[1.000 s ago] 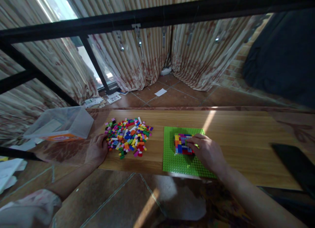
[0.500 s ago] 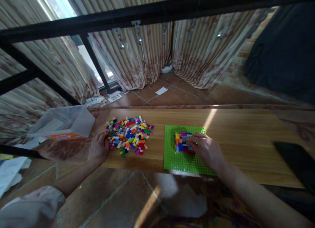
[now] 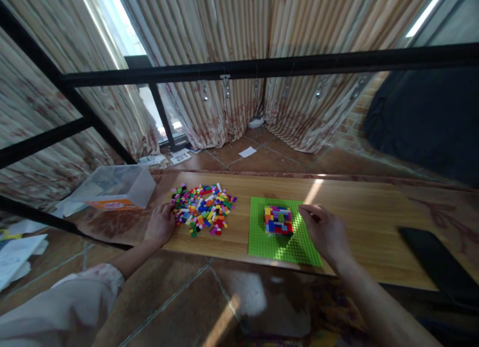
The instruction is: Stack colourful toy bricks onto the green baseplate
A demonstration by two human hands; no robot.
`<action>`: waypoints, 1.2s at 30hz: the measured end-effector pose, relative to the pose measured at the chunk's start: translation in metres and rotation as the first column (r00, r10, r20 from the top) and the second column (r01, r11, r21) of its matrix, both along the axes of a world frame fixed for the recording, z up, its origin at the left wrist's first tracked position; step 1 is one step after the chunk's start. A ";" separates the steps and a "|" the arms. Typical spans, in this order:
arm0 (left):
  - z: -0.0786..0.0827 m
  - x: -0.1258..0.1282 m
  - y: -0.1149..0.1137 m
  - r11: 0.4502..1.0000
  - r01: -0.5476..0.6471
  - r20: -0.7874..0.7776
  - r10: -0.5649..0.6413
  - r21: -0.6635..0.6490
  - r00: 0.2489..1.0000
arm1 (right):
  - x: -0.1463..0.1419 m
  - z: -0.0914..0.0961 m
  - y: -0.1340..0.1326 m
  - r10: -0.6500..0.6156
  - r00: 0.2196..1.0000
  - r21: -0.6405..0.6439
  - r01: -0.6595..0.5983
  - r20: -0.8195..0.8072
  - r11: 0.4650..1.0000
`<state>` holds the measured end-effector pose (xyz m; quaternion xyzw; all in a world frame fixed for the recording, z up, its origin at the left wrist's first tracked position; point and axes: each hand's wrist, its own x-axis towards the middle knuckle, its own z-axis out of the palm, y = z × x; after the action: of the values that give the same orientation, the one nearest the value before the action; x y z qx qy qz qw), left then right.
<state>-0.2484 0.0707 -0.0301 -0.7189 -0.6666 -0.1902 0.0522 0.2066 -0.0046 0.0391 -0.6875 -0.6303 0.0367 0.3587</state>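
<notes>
Resting beside the loose bricks (image 3: 204,207), the left hand (image 3: 160,224) lies low at the near left border of the heap, as I observe from my distant seat. Its fingers are bent and close to one another, the tips touching or almost touching the outer bricks; I cannot tell whether they hold one. The left forearm comes from the lower left corner, with a pale sleeve (image 3: 75,307) pushed toward the elbow.

The right hand (image 3: 325,232) is at the right side of the green plate (image 3: 262,249), covering part of its edge from my view. The back of this hand is turned upward, the wrist is almost straight, and the bare forearm slants in from the lower right. Thumb and forefinger make a narrow shape, pointing to the left, but I cannot tell whether some small piece is between them.

The built block (image 3: 277,220), of many colours, sits on the plate near its middle, between both hands. The fingertips stand apart from it, a little to its right. Both plate and heap lie on the wooden table (image 3: 359,227).
</notes>
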 end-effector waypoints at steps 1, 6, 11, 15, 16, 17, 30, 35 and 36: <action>0.000 0.000 0.000 1.000 -0.006 -0.005 0.006 -0.003 1.000 | 0.001 0.002 -0.003 -0.005 1.000 -0.005 0.005 -0.007 1.000; 0.002 0.002 -0.002 1.000 0.007 0.003 -0.007 -0.005 1.000 | -0.005 0.004 -0.009 0.043 0.999 -0.010 -0.043 -0.005 0.999; 0.001 0.003 -0.004 1.000 -0.010 0.032 0.010 -0.007 0.999 | -0.023 -0.007 -0.006 0.177 0.984 -0.004 -0.177 0.012 0.984; -0.002 0.003 -0.004 1.000 -0.001 0.059 0.001 0.000 0.998 | -0.038 -0.024 -0.006 0.321 0.947 0.015 -0.321 -0.003 0.947; -0.003 0.003 -0.003 1.000 0.001 0.066 -0.001 0.003 0.998 | -0.042 -0.027 -0.007 0.350 0.937 0.013 -0.350 0.002 0.937; -0.003 0.003 -0.003 1.000 0.003 0.071 -0.004 0.006 0.997 | -0.047 -0.029 -0.008 0.370 0.929 0.001 -0.370 0.015 0.929; -0.001 0.007 -0.007 1.000 0.013 0.127 -0.014 0.007 0.992 | -0.145 -0.022 -0.013 0.579 0.812 -0.231 -0.550 0.078 0.802; 0.001 0.007 -0.008 1.000 0.007 0.151 -0.008 0.010 0.988 | -0.170 -0.027 0.013 0.588 0.787 -0.244 -0.543 0.186 0.803; 0.001 0.007 -0.008 1.000 0.006 0.152 -0.008 0.011 0.988 | -0.173 -0.027 0.018 0.594 0.774 -0.269 -0.537 0.218 0.799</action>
<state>-0.2409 0.0627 -0.0294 -0.7044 -0.6650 -0.2481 0.0043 0.0335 0.0132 0.0119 -0.4938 -0.8474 0.1022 0.1660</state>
